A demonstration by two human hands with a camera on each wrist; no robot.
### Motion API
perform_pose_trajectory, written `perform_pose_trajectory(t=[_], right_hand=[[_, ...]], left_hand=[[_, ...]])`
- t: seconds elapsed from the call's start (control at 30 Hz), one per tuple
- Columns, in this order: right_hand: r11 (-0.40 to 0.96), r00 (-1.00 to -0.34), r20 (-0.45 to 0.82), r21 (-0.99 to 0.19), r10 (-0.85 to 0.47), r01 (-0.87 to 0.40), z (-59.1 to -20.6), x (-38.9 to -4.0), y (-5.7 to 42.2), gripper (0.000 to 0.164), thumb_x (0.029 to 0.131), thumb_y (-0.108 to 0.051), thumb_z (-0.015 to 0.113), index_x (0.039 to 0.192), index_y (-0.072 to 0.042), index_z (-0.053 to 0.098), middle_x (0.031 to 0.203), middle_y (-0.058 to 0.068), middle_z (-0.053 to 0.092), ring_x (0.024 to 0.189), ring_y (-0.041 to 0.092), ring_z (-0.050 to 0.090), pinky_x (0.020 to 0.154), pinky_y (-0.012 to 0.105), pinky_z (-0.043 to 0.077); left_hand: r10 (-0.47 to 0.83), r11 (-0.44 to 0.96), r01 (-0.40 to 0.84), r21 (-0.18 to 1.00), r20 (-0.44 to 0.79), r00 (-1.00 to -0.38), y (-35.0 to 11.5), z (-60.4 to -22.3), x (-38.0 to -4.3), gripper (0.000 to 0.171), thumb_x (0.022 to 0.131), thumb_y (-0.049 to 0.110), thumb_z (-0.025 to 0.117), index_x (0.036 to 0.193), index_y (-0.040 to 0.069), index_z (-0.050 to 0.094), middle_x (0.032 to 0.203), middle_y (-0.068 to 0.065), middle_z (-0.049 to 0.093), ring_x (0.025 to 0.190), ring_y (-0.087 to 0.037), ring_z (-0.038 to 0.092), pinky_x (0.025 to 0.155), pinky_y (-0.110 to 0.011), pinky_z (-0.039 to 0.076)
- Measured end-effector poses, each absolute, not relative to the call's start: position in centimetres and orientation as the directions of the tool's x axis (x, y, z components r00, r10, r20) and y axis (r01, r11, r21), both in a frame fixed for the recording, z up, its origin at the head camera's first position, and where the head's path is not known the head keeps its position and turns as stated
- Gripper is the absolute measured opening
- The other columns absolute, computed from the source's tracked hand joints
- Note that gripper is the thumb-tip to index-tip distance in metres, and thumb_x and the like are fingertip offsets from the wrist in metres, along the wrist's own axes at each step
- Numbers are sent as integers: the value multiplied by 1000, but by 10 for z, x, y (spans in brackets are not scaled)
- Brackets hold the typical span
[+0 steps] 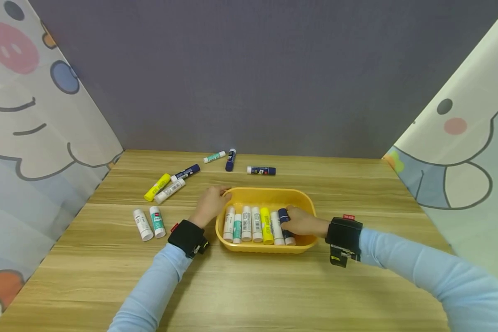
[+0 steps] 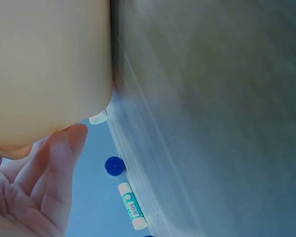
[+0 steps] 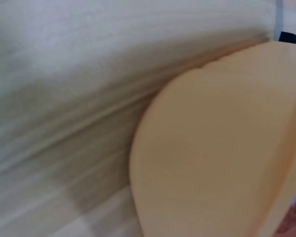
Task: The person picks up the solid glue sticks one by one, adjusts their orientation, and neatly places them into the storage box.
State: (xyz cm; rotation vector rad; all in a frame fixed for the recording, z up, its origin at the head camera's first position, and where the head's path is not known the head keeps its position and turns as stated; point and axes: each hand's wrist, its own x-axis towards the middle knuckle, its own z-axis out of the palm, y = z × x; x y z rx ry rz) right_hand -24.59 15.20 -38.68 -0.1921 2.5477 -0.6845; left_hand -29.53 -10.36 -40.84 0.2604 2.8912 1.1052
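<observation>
A yellow plastic basket (image 1: 265,249) stands on the table with several glue sticks lying side by side in it, among them a yellow one (image 1: 266,226) and a short green-and-white one (image 1: 237,228). My left hand (image 1: 210,203) holds the basket's rim at its far left corner. In the left wrist view, the fingers (image 2: 59,168) lie against the outside of the basket wall. Inside the basket, at the right end of the row, my right hand (image 1: 302,222) grips a dark blue glue stick (image 1: 283,214). The basket wall (image 3: 212,143) hides most of that hand in the right wrist view.
Left of the basket lie a white glue stick (image 1: 143,225), a green one (image 1: 157,222), a yellow one (image 1: 157,187) and others. Behind it are a small green one (image 1: 214,157) and dark blue ones (image 1: 261,170). A grey partition (image 1: 249,83) borders the table's back edge.
</observation>
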Motion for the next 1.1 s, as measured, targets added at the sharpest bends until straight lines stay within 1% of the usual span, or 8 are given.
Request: perform_pose_trajectory(t=[0.1, 0.17, 0.37, 0.53, 0.67, 0.83, 0.93, 1.1], right_hand=[[873, -881, -379, -483, -282, -72, -381, -245, 153, 59, 89, -15, 55, 136, 12, 30, 129, 25, 49, 107, 25, 53, 98, 44, 40], [877, -900, -309, -459, -308, -142, -378, -245, 155, 56, 89, -15, 56, 135, 10, 35, 126, 25, 52, 106, 26, 55, 95, 44, 42], [825, -939, 31, -469, -343, -317, -370, -246, 168, 31, 86, -6, 59, 115, 6, 58, 109, 20, 61, 97, 32, 58, 82, 43, 49], [798, -925, 178, -469, -335, -379, -365, -257, 181, 28, 84, -4, 60, 111, 4, 60, 112, 21, 58, 100, 35, 57, 85, 46, 48], [809, -912, 208, -422, -353, -409, -364, -269, 189, 29, 85, -5, 61, 113, 4, 59, 119, 23, 54, 109, 38, 52, 92, 49, 42], [840, -913, 173, -359, -369, -407, -369, -280, 196, 30, 87, -11, 61, 113, 2, 61, 117, 21, 59, 109, 37, 54, 93, 49, 42], [845, -912, 149, -342, -383, -411, -374, -284, 199, 29, 87, -12, 61, 113, 2, 61, 113, 20, 61, 104, 35, 58, 89, 47, 45], [818, -905, 131, -391, -404, -422, -377, -291, 204, 23, 87, -9, 61, 106, 3, 64, 100, 18, 66, 87, 28, 62, 77, 40, 51]], left_hand=[[169, 727, 150, 670, 37, -985, -104, -408, -295, 38, 92, 25, 53, 125, 6, 56, 121, -15, 60, 106, -28, 58, 88, -43, 46], [172, 724, 158, 671, 45, -984, -105, -409, -294, 40, 92, 26, 54, 125, 5, 56, 120, -16, 60, 110, -31, 56, 90, -44, 45], [169, 713, 148, 686, 38, -985, -109, -411, -293, 47, 91, 38, 52, 126, 7, 56, 114, -14, 64, 106, -30, 59, 88, -43, 46], [170, 677, 144, 722, 38, -985, -111, -408, -293, 48, 92, 40, 50, 126, 6, 56, 114, -14, 64, 105, -31, 59, 86, -43, 47], [179, 664, 148, 733, 37, -983, -112, -403, -291, 46, 93, 38, 49, 126, 6, 56, 113, -14, 64, 104, -29, 59, 84, -41, 48], [158, 654, 130, 745, 33, -987, -115, -397, -283, 43, 93, 34, 48, 124, 7, 57, 118, -16, 61, 108, -30, 57, 88, -42, 47], [149, 647, 129, 751, 40, -988, -116, -394, -278, 41, 93, 32, 48, 124, 6, 57, 119, -16, 60, 108, -30, 57, 88, -43, 47], [169, 642, 147, 753, 48, -984, -120, -387, -272, 39, 93, 29, 50, 124, 6, 57, 117, -13, 62, 104, -27, 59, 86, -40, 48]])
